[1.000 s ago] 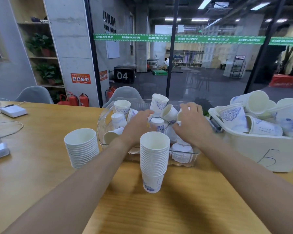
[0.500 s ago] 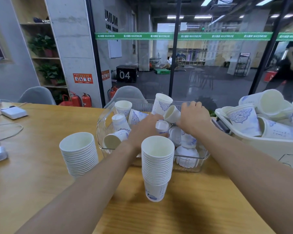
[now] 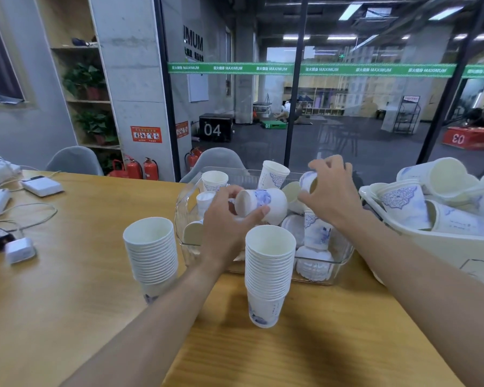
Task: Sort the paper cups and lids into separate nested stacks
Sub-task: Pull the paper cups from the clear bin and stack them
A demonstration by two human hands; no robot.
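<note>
From the head view, the left hand (image 3: 229,219) grips a paper cup (image 3: 260,202) lying on its side above the clear bin (image 3: 319,272), fingers and thumb curled round it. The right hand (image 3: 330,191) pinches a smaller cup (image 3: 308,181) over the same bin, which holds loose cups and white lids (image 3: 313,263). Two nested stacks stand on the wooden table (image 3: 67,303): the left stack (image 3: 151,252) and the front stack (image 3: 268,272). A white tub (image 3: 444,247) of cups sits at right
</note>
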